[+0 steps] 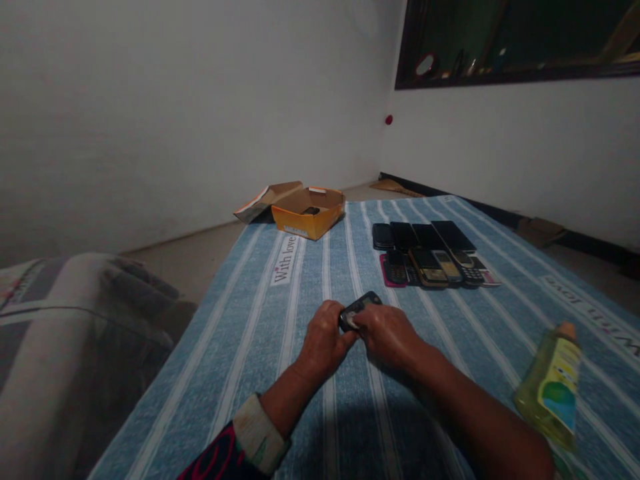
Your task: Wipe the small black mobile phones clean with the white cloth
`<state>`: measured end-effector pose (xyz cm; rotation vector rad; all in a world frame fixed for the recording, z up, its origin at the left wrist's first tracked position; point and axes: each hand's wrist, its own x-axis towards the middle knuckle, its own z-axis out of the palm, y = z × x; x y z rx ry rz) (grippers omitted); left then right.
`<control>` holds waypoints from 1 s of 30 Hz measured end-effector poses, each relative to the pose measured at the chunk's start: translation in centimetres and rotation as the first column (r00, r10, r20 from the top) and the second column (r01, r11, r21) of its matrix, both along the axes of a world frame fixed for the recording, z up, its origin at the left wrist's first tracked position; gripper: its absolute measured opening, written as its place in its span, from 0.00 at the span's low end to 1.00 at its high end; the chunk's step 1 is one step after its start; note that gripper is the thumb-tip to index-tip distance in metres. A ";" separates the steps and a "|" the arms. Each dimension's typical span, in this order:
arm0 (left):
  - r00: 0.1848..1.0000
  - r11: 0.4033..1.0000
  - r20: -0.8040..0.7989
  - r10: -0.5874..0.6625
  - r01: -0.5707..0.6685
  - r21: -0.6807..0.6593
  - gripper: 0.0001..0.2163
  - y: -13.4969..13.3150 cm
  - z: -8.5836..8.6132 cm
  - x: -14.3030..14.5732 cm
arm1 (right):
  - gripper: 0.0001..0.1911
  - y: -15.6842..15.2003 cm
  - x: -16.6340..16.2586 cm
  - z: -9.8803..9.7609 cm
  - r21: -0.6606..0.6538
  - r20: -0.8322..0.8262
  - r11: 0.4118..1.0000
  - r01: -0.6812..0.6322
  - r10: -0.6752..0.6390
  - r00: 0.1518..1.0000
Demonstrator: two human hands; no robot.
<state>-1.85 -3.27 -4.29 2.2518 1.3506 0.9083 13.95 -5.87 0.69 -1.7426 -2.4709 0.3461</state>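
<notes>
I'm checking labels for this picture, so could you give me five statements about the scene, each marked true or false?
1. The left hand and right hand both touch a dark phone. True.
2. An orange box stands on the cloth. True.
3. That box is shut. False: its top is open.
4. The cloth is plain red. False: it is blue with white stripes.
5. A bottle is right of both hands. True.

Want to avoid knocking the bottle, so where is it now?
In the head view, the bottle is at the lower right on the striped cloth, well to the right of the right hand and nearer the camera than the phones.
</notes>
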 end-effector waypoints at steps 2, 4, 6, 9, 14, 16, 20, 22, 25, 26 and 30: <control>1.000 1.000 -0.011 0.007 -0.007 -0.009 0.08 0.0 0.0 0.0 | 0.13 0.0 1.1 0.1 -0.007 -0.020 0.999 0.035 -0.035 0.999; 1.000 1.000 -0.020 0.014 -0.014 -0.008 0.09 0.0 0.1 0.0 | 0.14 0.5 1.6 0.4 0.028 -0.056 0.995 0.097 -0.095 0.994; 1.000 1.000 -0.021 0.019 -0.019 0.003 0.10 0.0 0.1 0.0 | 0.14 1.4 1.4 0.6 0.077 -0.082 0.987 0.144 -0.138 0.987; 1.000 1.000 -0.011 0.020 -0.020 0.021 0.09 0.0 0.0 0.0 | 0.15 2.2 0.2 0.6 0.088 -0.066 0.988 0.130 -0.124 0.990; 1.000 1.000 -0.009 0.021 -0.021 0.006 0.10 0.0 -0.2 0.1 | 0.14 1.0 0.1 -0.2 0.064 -0.007 0.996 0.057 -0.056 0.998; 1.000 1.000 -0.012 0.026 -0.025 0.007 0.10 -0.1 -0.2 0.1 | 0.13 0.3 1.0 -0.4 0.050 -0.015 0.997 0.057 -0.057 0.998; 1.000 1.000 -0.019 0.020 -0.020 0.007 0.10 -0.1 -0.2 0.1 | 0.13 0.7 1.9 -0.2 0.075 -0.111 0.989 0.126 -0.117 0.987; 1.000 1.000 -0.023 0.020 -0.020 0.007 0.10 0.0 -0.2 0.1 | 0.14 1.5 1.2 0.0 0.111 -0.149 0.982 0.151 -0.134 0.980; 1.000 1.000 -0.016 0.012 -0.012 0.018 0.08 0.0 -0.3 0.1 | 0.14 2.0 -0.3 0.1 0.104 -0.093 0.986 0.133 -0.124 0.988; 1.000 1.000 -0.013 0.007 -0.006 0.021 0.08 0.0 -0.3 0.1 | 0.15 1.8 -0.6 0.0 0.098 -0.060 0.988 0.121 -0.115 0.992; 1.000 1.000 -0.017 0.007 -0.007 0.015 0.07 0.0 -0.3 0.1 | 0.16 0.0 -0.6 -0.6 0.077 -0.005 0.995 0.059 -0.059 0.998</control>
